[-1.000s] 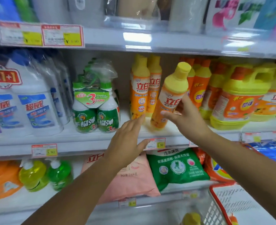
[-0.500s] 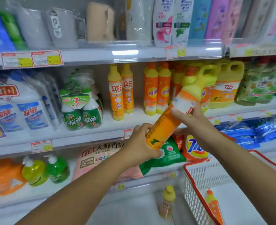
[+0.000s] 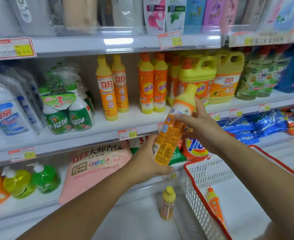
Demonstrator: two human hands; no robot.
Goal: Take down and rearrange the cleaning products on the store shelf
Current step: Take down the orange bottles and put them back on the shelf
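Up and to the left of the basket [image 3: 272, 161], my left hand [image 3: 146, 163] gripped the base of the tilted orange bottle [image 3: 174, 130] and my right hand [image 3: 200, 125] clasped its shoulder. I judged this mid take-down. The next move called for lowering the bottle into the basket, away from the shelf [image 3: 108, 129] beyond it.

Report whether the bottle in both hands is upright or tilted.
Tilted: the orange bottle leans, yellow cap toward upper right, left hand gripping its base, right hand holding its upper body.
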